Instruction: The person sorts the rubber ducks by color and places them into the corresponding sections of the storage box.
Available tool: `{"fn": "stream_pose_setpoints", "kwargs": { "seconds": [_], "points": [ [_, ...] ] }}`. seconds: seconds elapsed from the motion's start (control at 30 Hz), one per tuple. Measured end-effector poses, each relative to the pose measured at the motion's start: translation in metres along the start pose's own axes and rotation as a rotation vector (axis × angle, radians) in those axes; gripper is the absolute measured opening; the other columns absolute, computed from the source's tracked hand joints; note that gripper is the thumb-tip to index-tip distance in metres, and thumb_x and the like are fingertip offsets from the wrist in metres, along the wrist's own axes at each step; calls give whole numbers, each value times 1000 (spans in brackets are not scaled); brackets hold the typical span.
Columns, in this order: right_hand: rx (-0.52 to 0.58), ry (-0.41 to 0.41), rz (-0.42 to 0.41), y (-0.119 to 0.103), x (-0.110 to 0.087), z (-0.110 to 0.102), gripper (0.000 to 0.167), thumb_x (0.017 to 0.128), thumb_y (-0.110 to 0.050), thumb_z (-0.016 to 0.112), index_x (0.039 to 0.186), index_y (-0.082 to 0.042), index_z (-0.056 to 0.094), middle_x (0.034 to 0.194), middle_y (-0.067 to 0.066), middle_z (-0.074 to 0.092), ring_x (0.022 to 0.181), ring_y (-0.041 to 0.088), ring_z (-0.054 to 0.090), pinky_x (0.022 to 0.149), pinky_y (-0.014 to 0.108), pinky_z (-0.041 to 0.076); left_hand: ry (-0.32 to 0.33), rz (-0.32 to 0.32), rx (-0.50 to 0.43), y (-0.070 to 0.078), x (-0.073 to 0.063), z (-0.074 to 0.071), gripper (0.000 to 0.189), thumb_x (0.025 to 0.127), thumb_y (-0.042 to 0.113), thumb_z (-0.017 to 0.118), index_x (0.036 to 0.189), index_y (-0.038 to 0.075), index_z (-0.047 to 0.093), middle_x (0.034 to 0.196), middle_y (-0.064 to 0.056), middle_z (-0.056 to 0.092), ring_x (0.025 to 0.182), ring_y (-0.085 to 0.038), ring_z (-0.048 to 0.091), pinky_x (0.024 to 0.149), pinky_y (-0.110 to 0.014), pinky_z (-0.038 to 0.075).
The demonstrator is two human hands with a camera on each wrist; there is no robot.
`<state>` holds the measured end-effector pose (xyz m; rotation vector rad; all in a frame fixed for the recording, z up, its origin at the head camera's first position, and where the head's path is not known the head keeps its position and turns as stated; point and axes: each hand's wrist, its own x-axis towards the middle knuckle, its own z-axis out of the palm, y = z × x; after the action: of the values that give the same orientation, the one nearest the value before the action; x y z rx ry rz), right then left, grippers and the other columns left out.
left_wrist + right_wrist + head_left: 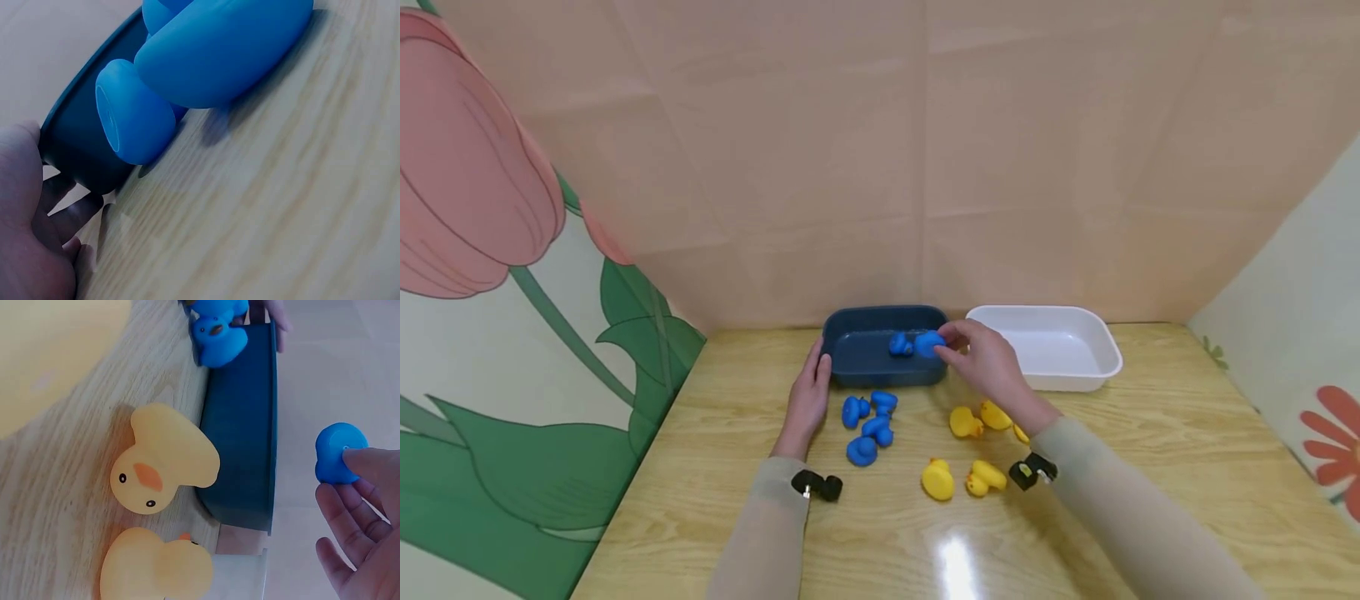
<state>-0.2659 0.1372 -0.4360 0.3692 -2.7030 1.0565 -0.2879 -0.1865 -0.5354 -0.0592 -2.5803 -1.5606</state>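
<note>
In the head view my left hand (809, 392) rests against the left end of the dark blue tray (880, 380), fingers extended along its outer wall. The left wrist view shows those fingers (78, 217) touching the tray's wall low down. My right hand (988, 360) pinches a blue rubber duck (929, 343) between thumb and fingers, above the right part of the tray. The right wrist view has this duck (337, 453) raised higher than the tray's rim. Another blue duck (899, 343) lies inside the tray.
Several blue ducks (862, 451) lie before the dark tray. Several yellow ducks (937, 480) lie to the right, some partly hidden by my right forearm. A white tray (1108, 367) stands right of the dark one. Behind both hangs a pinkish cloth (917, 167).
</note>
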Motion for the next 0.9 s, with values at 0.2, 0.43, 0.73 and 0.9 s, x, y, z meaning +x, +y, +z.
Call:
{"fn": "stream_pose_setpoints", "kwargs": {
  "seconds": [0.2,0.43,0.73,0.9],
  "points": [
    [1,-2,15,3,8,2,29,105,-26,81,126,-8,76,116,7,75,105,29,69,93,50,60,-1,-5,-5,0,1,0,59,122,49,35,177,31,29,180,0,32,164,-31,30,132,-56,25],
    [-10,5,23,1,13,2,34,106,-25,80,133,-5,74,118,9,75,109,34,69,96,52,59,5,-13,4,1,2,-1,59,121,49,37,177,30,30,179,0,33,164,-30,31,132,-54,26],
    [35,-7,-18,-7,0,11,30,104,-25,82,128,-9,77,116,8,77,109,34,72,95,52,58,-2,-3,13,1,2,0,60,121,52,36,177,32,29,179,0,33,164,-30,31,132,-54,26],
    [49,-36,-56,-15,-10,18,33,102,-24,84,131,-10,77,118,8,78,108,30,72,93,51,59,-2,0,12,-1,1,0,64,120,56,34,177,28,29,179,0,32,164,-31,31,132,-56,26]
  ]
}}
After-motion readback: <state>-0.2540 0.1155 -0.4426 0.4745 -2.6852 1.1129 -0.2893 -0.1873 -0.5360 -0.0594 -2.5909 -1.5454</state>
